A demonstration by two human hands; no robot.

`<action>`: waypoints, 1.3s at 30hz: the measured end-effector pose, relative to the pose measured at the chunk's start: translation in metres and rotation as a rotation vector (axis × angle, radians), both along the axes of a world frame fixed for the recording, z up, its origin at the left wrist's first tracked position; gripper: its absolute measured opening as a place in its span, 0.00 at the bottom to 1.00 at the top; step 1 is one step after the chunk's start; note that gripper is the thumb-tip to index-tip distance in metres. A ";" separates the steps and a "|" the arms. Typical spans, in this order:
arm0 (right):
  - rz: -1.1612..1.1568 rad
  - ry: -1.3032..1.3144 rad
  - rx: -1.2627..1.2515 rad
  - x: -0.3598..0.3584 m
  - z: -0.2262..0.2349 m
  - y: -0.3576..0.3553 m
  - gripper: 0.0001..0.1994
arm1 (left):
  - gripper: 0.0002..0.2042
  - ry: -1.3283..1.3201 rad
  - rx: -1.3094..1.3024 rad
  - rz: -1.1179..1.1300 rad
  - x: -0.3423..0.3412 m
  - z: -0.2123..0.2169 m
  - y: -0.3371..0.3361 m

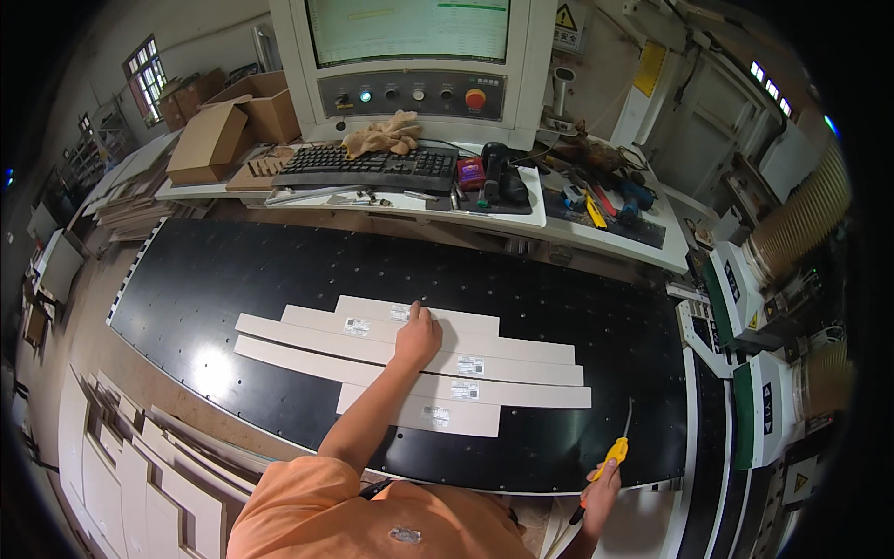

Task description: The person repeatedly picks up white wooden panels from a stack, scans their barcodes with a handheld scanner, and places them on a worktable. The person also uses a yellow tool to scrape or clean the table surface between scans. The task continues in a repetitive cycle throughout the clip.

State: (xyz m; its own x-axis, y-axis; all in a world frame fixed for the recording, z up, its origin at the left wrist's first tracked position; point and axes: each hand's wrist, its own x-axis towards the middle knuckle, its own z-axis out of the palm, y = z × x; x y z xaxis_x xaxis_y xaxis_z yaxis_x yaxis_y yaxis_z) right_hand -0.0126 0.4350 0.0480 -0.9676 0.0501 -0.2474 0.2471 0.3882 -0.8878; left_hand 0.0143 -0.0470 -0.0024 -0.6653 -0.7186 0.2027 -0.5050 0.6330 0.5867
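Note:
Several pale board strips (pixel 307 320) with printed labels lie side by side, lengthwise across a black machine bed (pixel 233 270). My left hand (pixel 419 339) rests over the middle of the far strips. Its fingers are bent and bunched, the fingertips at the far edge of the farthest strip (pixel 475 323); the thumb is not clearly seen. My right hand (pixel 602 492), near the bed's front right edge, is wrapped round a yellow-handled tool (pixel 616 453) with a thin metal shaft. The shaft points away from me over the bed, right of the strips; the tip's shape is too small to tell.
Behind the bed is a shelf with a keyboard (pixel 372 169), gloves (pixel 384 136), a handheld scanner (pixel 493 172) and loose tools (pixel 596 207), below a control panel (pixel 414 97). Machine heads with hoses (pixel 773 410) stand at right. Cut boards (pixel 140 475) lean at lower left.

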 end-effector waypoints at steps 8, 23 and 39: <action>-0.196 0.100 -0.004 0.005 -0.027 0.048 0.28 | 0.16 -0.032 -0.041 0.004 -0.003 -0.003 0.001; 1.076 -0.318 -0.175 0.028 0.102 -0.057 0.29 | 0.17 -0.096 0.076 -0.042 0.003 0.006 0.001; 1.006 -0.398 -0.055 0.039 0.111 -0.108 0.33 | 0.17 0.016 0.193 -0.084 0.019 0.025 0.008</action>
